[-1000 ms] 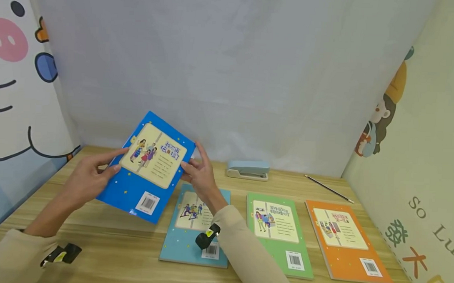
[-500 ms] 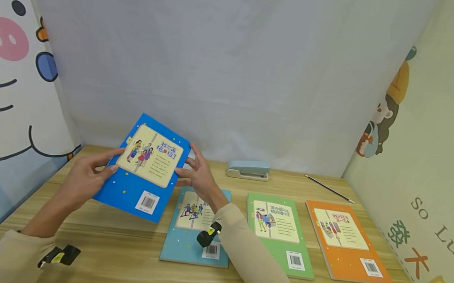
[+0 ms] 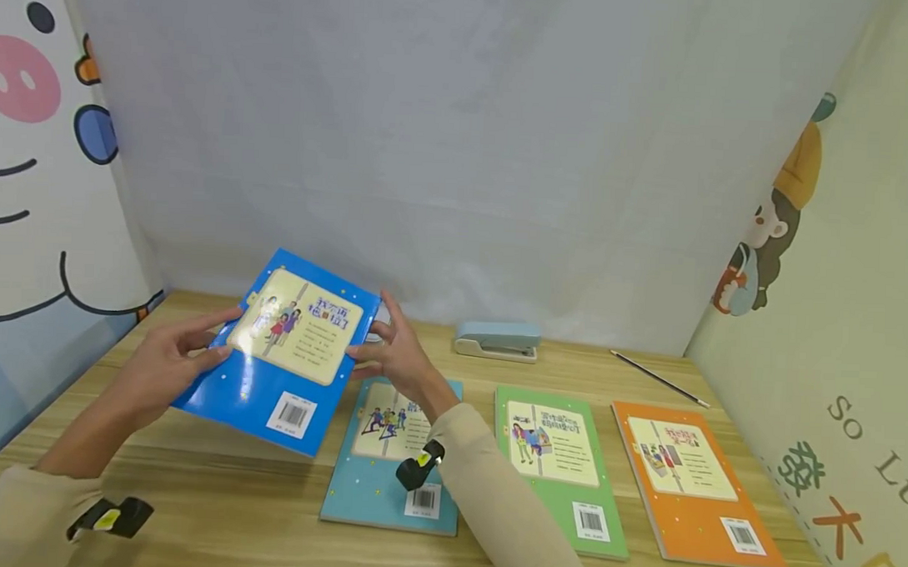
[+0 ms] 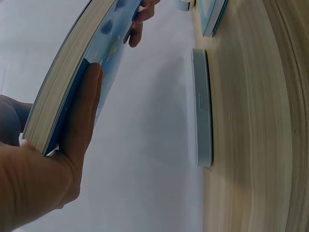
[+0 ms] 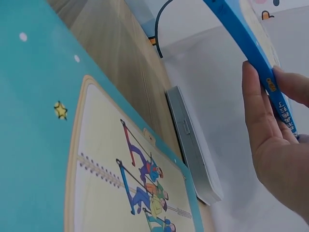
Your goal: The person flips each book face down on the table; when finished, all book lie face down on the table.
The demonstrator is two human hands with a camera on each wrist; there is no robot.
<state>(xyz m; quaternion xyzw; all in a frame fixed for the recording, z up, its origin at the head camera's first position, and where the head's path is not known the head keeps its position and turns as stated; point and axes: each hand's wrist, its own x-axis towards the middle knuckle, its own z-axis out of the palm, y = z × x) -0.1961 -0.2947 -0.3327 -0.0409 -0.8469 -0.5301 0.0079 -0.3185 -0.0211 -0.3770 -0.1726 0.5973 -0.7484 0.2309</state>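
Note:
A blue book [image 3: 294, 345] is held tilted above the left part of the table, its back cover with cartoon figures and a barcode turned up. My left hand [image 3: 162, 365] grips its left, page-edge side, thumb on the cover and fingers beneath. On the other side, my right hand [image 3: 399, 352] pinches the spine edge. The right wrist view shows the spine between thumb and fingers [image 5: 256, 101]. Below my right forearm lies a teal book [image 3: 375, 489], partly covered by the sleeve.
To the right lie a green book [image 3: 567, 479] and an orange book [image 3: 698, 484]. A light-blue stapler [image 3: 497, 341] and a dark pencil [image 3: 657, 378] are near the back. The wrist views show a long grey-blue case [image 4: 202, 106] by the back curtain, mostly hidden from the head view.
The blue book has come down and slightly left, tilting flatter so light glares on its cover. Both hands have moved with it, keeping their hold. The other books have not moved.

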